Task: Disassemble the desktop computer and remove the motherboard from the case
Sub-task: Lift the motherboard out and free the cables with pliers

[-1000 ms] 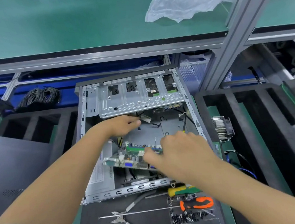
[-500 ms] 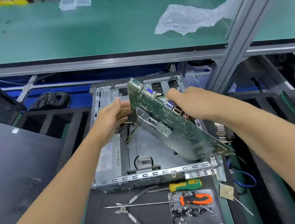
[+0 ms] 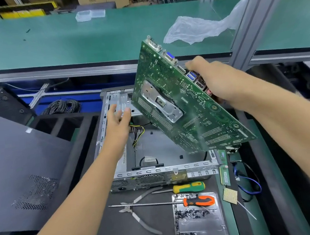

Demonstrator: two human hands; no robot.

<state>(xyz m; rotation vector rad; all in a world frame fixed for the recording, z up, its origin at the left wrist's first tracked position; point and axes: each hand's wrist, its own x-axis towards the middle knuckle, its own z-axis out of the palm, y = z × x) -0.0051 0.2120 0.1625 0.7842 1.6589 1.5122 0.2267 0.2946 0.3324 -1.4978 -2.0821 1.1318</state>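
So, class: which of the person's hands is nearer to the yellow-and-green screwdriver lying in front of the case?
Left. The left hand hovers open over the case's far left, up-left of the screwdriver. The right hand grips the raised motherboard, higher and farther.

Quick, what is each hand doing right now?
Left hand: open, fingers straight, holding nothing, over the case.
Right hand: grips the motherboard by its port edge.

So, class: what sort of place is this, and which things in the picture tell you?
Probably an electronics disassembly workshop: a green-matted workbench, a bare green motherboard above an opened grey metal computer case, and a metal tray of loose black screws.
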